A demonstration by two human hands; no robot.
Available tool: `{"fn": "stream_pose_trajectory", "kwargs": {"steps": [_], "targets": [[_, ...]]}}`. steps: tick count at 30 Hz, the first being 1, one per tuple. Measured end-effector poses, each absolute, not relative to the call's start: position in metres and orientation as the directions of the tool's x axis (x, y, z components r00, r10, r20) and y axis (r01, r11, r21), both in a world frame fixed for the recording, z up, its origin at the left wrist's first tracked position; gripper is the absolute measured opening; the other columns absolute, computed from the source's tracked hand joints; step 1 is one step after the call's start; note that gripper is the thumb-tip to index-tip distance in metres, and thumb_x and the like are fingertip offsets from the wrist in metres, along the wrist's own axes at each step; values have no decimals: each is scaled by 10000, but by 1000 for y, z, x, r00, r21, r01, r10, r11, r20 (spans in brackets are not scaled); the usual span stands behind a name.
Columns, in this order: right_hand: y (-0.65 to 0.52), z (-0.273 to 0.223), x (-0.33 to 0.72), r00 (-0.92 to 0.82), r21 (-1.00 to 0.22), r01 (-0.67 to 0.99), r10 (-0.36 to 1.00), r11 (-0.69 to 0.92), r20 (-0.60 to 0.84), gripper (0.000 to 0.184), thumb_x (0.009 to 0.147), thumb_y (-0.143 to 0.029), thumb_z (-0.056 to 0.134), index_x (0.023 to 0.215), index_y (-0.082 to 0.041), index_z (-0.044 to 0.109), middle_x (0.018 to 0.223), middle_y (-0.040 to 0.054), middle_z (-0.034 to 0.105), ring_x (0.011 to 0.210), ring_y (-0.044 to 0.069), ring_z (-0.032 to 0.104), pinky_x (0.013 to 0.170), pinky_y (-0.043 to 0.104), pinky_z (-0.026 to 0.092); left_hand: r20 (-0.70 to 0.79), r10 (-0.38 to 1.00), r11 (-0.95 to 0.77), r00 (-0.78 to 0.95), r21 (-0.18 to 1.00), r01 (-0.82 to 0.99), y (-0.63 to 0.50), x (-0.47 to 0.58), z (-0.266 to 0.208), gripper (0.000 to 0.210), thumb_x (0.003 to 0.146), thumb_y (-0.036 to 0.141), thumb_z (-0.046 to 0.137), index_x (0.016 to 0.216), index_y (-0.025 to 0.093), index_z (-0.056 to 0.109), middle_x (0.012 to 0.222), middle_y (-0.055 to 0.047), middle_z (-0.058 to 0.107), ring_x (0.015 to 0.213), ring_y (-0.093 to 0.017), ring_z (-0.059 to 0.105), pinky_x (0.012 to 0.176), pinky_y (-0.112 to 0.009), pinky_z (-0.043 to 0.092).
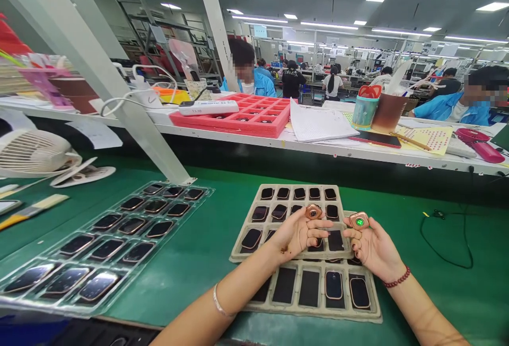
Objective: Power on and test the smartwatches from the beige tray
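Note:
My left hand [298, 234] is closed on a copper-coloured smartwatch body [314, 212], its sensor back turned toward me. In my right hand [376, 248] is another smartwatch body [360, 221], also back side toward me, with a green light glowing at its middle. Both hands are raised over a beige moulded tray [234, 253] holding rows of dark-screened watch bodies, partly hidden by my left hand. Under it lies a second beige tray [318, 311], with two watch bodies at its right end and other pockets showing only dark bottoms.
A clear plastic tray [131, 250] of watch bodies lies to the left. Beyond it are a white fan [32, 152] and a brush [35, 211]. A shelf behind carries a red foam tray [238, 123], papers [318, 122] and cups [366, 110]. A thin cable [427, 242] lies right.

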State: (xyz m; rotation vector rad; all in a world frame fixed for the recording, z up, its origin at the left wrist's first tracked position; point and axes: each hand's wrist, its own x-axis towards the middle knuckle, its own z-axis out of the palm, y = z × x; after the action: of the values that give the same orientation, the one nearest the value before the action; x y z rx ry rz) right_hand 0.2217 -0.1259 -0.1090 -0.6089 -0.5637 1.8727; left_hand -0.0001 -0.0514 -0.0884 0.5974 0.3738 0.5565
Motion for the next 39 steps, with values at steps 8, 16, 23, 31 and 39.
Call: {"fn": "stream_pose_trajectory", "kwargs": {"steps": [8, 16, 23, 31, 39], "targets": [[-130, -105, 213, -217, -797, -557, 967, -234, -132, 481, 733, -151, 668, 1174, -215, 486, 1077, 83, 639, 710, 100, 643, 566, 162, 523, -132, 690, 420, 712, 874, -245, -60, 6, -97, 542, 650, 127, 686, 1138, 169, 453, 850, -46, 628, 616, -108, 608, 484, -166, 364], [-133, -111, 199, -63, -986, -163, 998, 12, 22, 377, 753, -222, 644, 1087, -221, 469, 867, 14, 607, 545, 78, 558, 488, 202, 487, -47, 698, 174, 714, 979, -106, -73, 10, -100, 502, 700, 123, 592, 1173, 195, 440, 969, -65, 588, 753, -134, 607, 569, -200, 387], [-136, -113, 195, -78, -999, -14, 996, 41, 42, 339, 772, -220, 606, 1085, -218, 475, 890, 25, 592, 583, 95, 563, 536, 235, 496, -50, 735, 149, 676, 985, -89, -72, 10, -97, 455, 721, 142, 570, 1161, 184, 462, 857, -37, 590, 702, -126, 604, 535, -189, 371], [-136, -110, 197, -69, -998, 18, 996, 59, 58, 286, 796, -243, 582, 1062, -206, 483, 849, 19, 584, 552, 87, 544, 507, 227, 468, -76, 719, 144, 691, 989, -42, -75, 9, -91, 423, 734, 196, 574, 1150, 162, 505, 914, -71, 618, 735, -155, 616, 562, -213, 395], [-135, -115, 198, -76, -998, 11, 995, 60, 59, 286, 800, -284, 593, 1059, -203, 502, 859, 35, 597, 569, 107, 570, 501, 235, 469, -87, 734, 142, 674, 989, -28, -75, 9, -91, 393, 725, 145, 552, 1116, 158, 525, 839, -54, 630, 684, -143, 618, 540, -202, 377]]}}
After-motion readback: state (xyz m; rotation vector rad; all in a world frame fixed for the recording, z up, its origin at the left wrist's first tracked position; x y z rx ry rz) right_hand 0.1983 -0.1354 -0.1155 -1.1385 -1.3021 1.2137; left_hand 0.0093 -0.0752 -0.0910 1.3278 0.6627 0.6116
